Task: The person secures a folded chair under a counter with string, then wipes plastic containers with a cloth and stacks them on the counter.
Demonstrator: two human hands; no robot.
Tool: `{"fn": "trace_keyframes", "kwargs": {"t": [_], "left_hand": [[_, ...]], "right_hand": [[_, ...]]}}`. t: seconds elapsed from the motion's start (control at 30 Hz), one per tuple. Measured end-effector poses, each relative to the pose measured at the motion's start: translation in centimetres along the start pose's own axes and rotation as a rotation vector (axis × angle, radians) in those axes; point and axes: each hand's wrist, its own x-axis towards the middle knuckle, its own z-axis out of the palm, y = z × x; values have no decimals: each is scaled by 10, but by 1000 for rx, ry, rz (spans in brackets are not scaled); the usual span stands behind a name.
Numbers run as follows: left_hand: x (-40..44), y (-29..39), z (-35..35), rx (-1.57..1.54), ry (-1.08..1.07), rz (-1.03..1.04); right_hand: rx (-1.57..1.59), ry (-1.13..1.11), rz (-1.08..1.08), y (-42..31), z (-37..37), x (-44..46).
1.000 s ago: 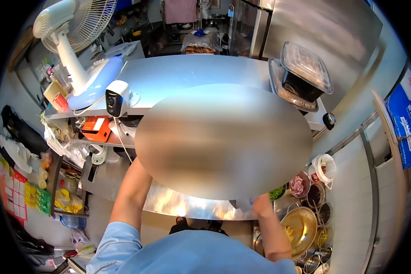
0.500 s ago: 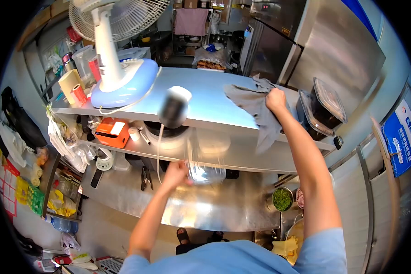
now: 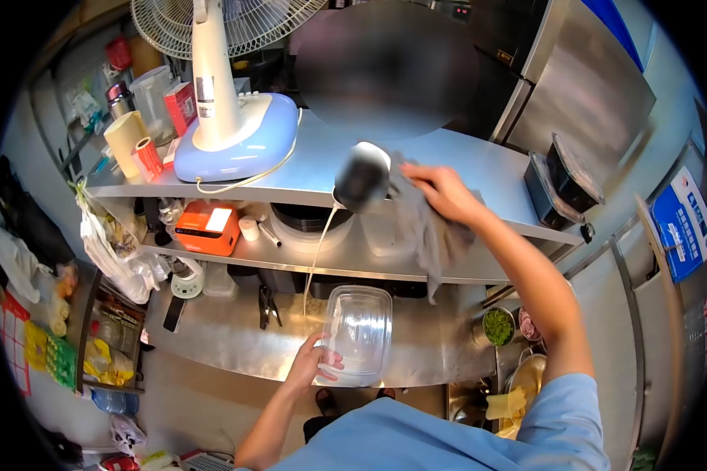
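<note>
Gray cloth (image 3: 418, 228) is bunched under the right hand (image 3: 445, 195), draped over the front edge of the upper shelf (image 3: 483, 165) and hung down past the lower shelf (image 3: 330, 253). The right hand's fingers are stretched out over the cloth; whether any of it is pinched cannot be told. By the left hand (image 3: 314, 363), a clear container (image 3: 359, 334) is gripped at its lower left side, pinched between thumb and fingers. It is held at the steel counter's front part, though whether the counter (image 3: 228, 334) is touched cannot be told.

Just left of the cloth, a small camera (image 3: 361, 179) is seen, blurred, its white cable (image 3: 316, 259) hung toward the container. Farther left, a fan (image 3: 236, 149) is stood on the upper shelf, with an orange box (image 3: 208, 228) set below. At the shelf's right end, two food boxes (image 3: 558, 184) are placed. Chopped greens (image 3: 498, 326) are held in a pot right of the counter.
</note>
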Motion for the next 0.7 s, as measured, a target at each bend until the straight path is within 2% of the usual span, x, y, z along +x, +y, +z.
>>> {"fn": "trace_keyframes", "kwargs": {"t": [0.13,0.2,0.33,0.4,0.43,0.53,0.6,0.67,0.7], "left_hand": [[-13,-29,-35,-24,23,-18],[-18,-45,-53,-61,32,-30],[-24,-54,-69,-12,78,-72],[-21,-63,-75,-7,106,-56],[-19,-65,-78,-11,99,-89],[-23,-64,-77,49,105,-115],[-26,-72,-77,39,101,-119],[-25,-76,-78,33,97,-101],[-25,-79,-76,21,90,-78]], "right_hand": [[-22,363,16,-46,13,-130],[-128,494,-12,-42,75,-185],[16,468,511,-18,197,-246],[-17,280,551,8,244,-250],[-31,140,718,12,254,-250],[-15,581,256,-85,175,-152],[-136,652,-95,-122,111,-97],[-243,687,-289,-133,71,-46],[-238,688,-287,-132,63,-29]]}}
